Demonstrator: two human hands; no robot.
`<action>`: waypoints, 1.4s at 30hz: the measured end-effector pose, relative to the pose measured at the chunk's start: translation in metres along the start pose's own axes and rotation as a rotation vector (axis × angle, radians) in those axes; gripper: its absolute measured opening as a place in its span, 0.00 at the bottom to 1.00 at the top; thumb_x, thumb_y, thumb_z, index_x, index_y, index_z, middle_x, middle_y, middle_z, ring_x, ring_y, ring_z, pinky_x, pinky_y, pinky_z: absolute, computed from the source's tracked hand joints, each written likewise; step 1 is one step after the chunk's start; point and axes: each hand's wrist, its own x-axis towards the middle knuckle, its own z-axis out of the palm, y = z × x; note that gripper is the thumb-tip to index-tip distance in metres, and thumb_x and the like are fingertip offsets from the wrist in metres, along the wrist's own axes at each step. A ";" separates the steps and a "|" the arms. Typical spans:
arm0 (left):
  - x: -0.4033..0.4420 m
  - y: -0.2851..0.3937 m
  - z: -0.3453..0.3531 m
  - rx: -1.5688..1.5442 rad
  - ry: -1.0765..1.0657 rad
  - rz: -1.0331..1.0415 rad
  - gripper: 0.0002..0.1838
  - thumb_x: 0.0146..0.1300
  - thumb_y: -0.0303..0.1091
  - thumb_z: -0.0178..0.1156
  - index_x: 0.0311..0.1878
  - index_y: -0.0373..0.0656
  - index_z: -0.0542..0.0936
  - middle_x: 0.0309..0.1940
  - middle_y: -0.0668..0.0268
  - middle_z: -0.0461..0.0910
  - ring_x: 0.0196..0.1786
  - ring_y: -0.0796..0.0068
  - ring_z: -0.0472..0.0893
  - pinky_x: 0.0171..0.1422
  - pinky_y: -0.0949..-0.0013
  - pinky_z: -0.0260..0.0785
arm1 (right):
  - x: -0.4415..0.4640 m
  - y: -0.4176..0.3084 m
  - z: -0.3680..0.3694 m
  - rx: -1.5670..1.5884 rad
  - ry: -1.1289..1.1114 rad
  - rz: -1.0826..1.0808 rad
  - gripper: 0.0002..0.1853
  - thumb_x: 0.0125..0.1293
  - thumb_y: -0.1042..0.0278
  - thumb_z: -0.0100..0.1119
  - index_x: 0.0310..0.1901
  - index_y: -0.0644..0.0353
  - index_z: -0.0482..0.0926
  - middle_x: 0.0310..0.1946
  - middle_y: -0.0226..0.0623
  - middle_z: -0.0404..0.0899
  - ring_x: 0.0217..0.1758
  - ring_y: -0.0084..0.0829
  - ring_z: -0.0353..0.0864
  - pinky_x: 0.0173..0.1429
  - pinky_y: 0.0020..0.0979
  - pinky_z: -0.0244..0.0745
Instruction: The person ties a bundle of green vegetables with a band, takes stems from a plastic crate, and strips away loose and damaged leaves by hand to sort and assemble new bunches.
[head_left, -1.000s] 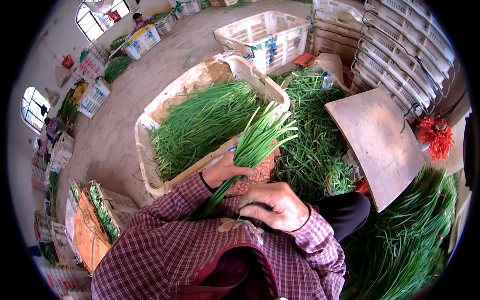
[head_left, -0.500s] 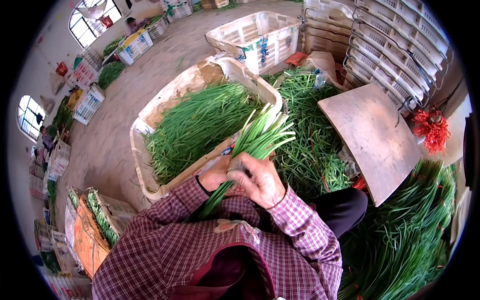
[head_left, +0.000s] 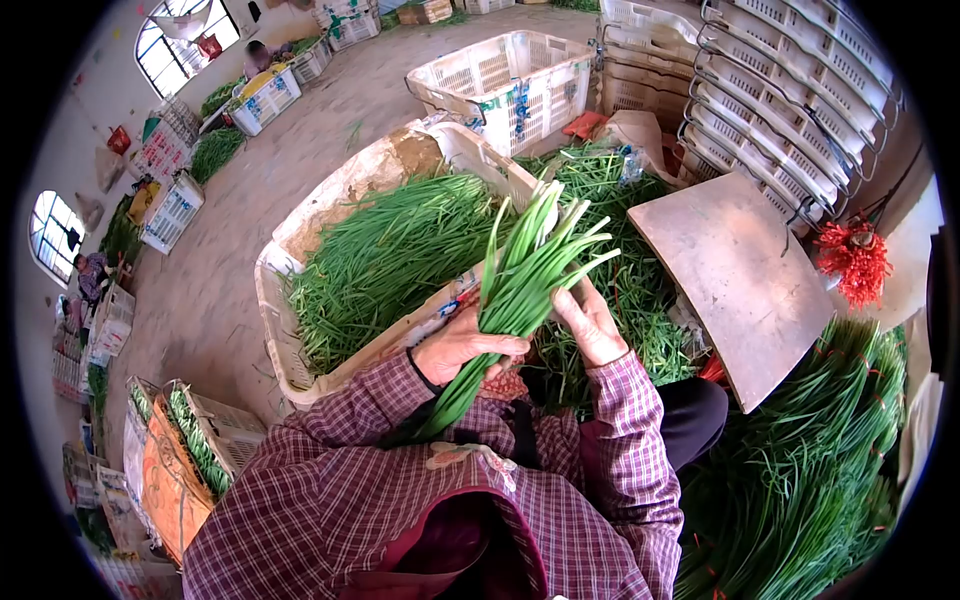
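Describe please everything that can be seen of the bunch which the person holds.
The bunch consists of long, thin, smooth-looking green stalks, paler at their uneven upper ends, which fan out. It leans up and to the right, beside the near rim of the white crate. The left hand closes around it; the right hand is at its right side, contact partly hidden. No tie is visible on it.

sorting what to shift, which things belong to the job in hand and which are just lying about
Likely in use:
left hand, gripping green bunch
right hand, at its side
nearest crate with loose stems

Seemingly lying about:
flat board
stacked crates
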 end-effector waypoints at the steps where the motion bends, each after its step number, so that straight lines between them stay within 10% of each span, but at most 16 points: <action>1: 0.008 -0.014 -0.003 0.020 -0.025 -0.030 0.08 0.63 0.29 0.59 0.43 0.37 0.74 0.26 0.67 0.74 0.23 0.79 0.74 0.27 0.77 0.65 | 0.004 -0.007 0.010 0.179 0.028 0.026 0.34 0.65 0.63 0.61 0.67 0.63 0.56 0.60 0.41 0.69 0.61 0.33 0.69 0.65 0.34 0.65; 8: 0.004 -0.056 -0.026 -0.108 -0.259 0.021 0.43 0.58 0.53 0.64 0.67 0.35 0.60 0.58 0.57 0.73 0.58 0.66 0.75 0.62 0.62 0.69 | -0.004 0.008 0.024 0.274 0.190 0.102 0.13 0.66 0.69 0.58 0.52 0.57 0.75 0.41 0.28 0.79 0.41 0.21 0.77 0.43 0.26 0.74; 12: 0.006 -0.008 -0.021 -0.219 -0.142 0.110 0.35 0.64 0.49 0.59 0.66 0.34 0.63 0.58 0.61 0.72 0.61 0.73 0.70 0.65 0.68 0.62 | -0.005 0.008 0.032 0.240 0.139 0.135 0.14 0.66 0.68 0.58 0.52 0.58 0.76 0.40 0.29 0.79 0.37 0.20 0.77 0.40 0.23 0.74; 18: 0.021 0.025 -0.007 0.513 0.156 0.499 0.26 0.73 0.42 0.45 0.66 0.32 0.64 0.63 0.60 0.69 0.64 0.72 0.67 0.70 0.70 0.55 | -0.002 0.009 0.039 0.059 0.086 0.102 0.18 0.66 0.64 0.58 0.55 0.62 0.74 0.44 0.33 0.79 0.44 0.24 0.77 0.48 0.28 0.74; 26: 0.034 0.040 -0.020 0.050 -0.163 0.304 0.23 0.68 0.42 0.54 0.60 0.37 0.70 0.54 0.59 0.76 0.57 0.70 0.75 0.65 0.67 0.64 | 0.009 0.012 0.029 -0.187 -0.145 0.146 0.19 0.69 0.65 0.54 0.57 0.67 0.71 0.45 0.34 0.78 0.47 0.25 0.77 0.53 0.29 0.72; 35: 0.049 0.100 -0.017 0.029 -0.041 0.266 0.16 0.59 0.24 0.61 0.50 0.38 0.74 0.38 0.63 0.80 0.46 0.67 0.81 0.51 0.67 0.75 | 0.035 -0.050 0.048 -0.173 -0.329 0.304 0.23 0.71 0.57 0.50 0.61 0.63 0.67 0.48 0.34 0.78 0.51 0.24 0.76 0.54 0.27 0.73; 39: 0.058 0.142 -0.038 0.043 -0.034 0.466 0.07 0.62 0.30 0.60 0.38 0.35 0.78 0.31 0.59 0.81 0.39 0.63 0.84 0.45 0.63 0.81 | 0.048 -0.035 0.041 -0.450 -0.070 -0.132 0.30 0.63 0.62 0.60 0.62 0.66 0.64 0.52 0.42 0.77 0.53 0.31 0.76 0.61 0.32 0.68; 42: 0.060 0.171 -0.062 -0.101 0.015 0.520 0.07 0.63 0.30 0.60 0.37 0.36 0.78 0.30 0.60 0.80 0.37 0.64 0.84 0.43 0.64 0.81 | 0.037 -0.038 0.014 -0.878 0.127 -0.215 0.23 0.59 0.64 0.55 0.57 0.56 0.69 0.38 0.53 0.81 0.42 0.48 0.82 0.48 0.40 0.75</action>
